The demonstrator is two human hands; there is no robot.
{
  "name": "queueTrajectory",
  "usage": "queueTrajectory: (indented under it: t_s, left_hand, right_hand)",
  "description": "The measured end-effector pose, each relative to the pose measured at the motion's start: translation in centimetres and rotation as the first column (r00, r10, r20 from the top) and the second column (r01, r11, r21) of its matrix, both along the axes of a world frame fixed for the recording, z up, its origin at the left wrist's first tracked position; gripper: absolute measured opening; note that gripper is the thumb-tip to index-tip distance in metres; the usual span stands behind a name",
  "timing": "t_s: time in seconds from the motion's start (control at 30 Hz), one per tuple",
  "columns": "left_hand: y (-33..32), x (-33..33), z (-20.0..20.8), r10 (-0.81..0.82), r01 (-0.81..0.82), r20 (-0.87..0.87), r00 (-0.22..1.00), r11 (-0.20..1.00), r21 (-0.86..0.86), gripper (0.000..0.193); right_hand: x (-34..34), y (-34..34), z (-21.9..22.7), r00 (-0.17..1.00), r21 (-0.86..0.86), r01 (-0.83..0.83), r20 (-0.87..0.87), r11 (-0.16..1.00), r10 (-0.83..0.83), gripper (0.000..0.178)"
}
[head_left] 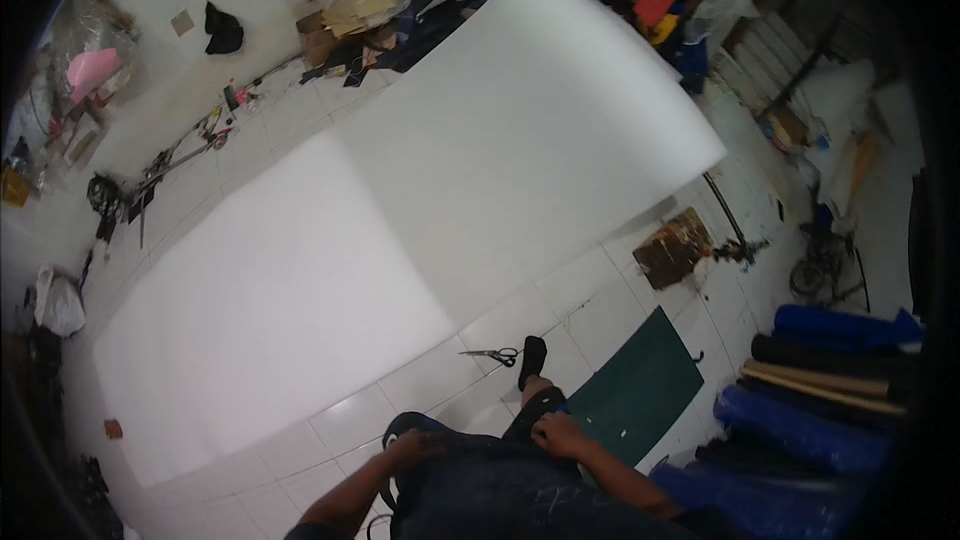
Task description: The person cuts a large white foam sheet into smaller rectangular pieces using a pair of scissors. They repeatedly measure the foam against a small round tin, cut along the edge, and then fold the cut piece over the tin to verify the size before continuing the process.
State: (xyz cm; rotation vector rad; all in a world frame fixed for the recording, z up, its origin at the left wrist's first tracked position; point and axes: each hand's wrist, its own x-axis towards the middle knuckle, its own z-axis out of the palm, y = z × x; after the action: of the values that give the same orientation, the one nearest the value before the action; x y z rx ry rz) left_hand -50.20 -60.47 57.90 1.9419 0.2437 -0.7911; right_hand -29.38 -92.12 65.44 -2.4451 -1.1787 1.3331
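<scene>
My left hand (415,448) rests against the dark clothing over my left thigh, its fingers hard to make out. On the other leg, the fingers of my right hand (557,434) are curled at the cloth of my dark shorts (535,414). In front of me a long white sheet (270,310) lies across the tiled floor, its far right end curving up into a roll (640,60). A pair of scissors (497,355) with dark handles lies on the tiles between the sheet and my dark-socked right foot (534,355). Neither hand touches the sheet or the scissors.
A dark green sheet (640,385) lies right of my leg. Blue and black rolls (800,420) are stacked at the right. A worn brown block (673,248) sits near the sheet's rolled end. Heaped scraps (440,0) line the back; a small brown piece (113,429) rests at the sheet's left end.
</scene>
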Motion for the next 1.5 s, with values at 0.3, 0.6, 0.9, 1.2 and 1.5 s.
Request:
queueTrajectory:
  t_s: [0.3,0.6,0.9,1.2,1.5]
  left_hand:
    - [-10.9,3.6,7.4,0.257,-0.606,-0.650,0.715,0.692,-0.393,0.034]
    - [-15.2,8.0,-12.9,0.262,-0.322,-0.577,0.773,0.947,-0.001,0.032]
    - [-1.4,17.9,-28.5,0.624,-0.540,-0.023,0.781,0.694,0.476,0.037]
    - [-0.3,16.3,-26.6,0.638,-0.592,-0.060,0.768,0.742,0.313,0.046]
    - [1.1,16.6,-25.8,0.664,-0.678,0.176,0.727,0.654,0.335,0.046]
  right_hand:
    - [14.8,-3.7,3.5,0.455,0.003,-0.128,-0.889,0.992,0.061,0.035]
    - [44.1,-4.5,-31.5,0.628,-0.183,0.730,-0.200,0.658,-0.752,0.048]
    - [61.0,1.6,-47.5,0.260,0.589,0.793,-0.100,0.154,-0.960,0.066]
    - [60.4,4.6,-65.1,0.338,0.449,0.845,-0.028,0.290,-0.941,0.060]
    - [67.2,0.7,-70.8,0.154,0.625,0.780,-0.147,0.029,-0.977,0.083]
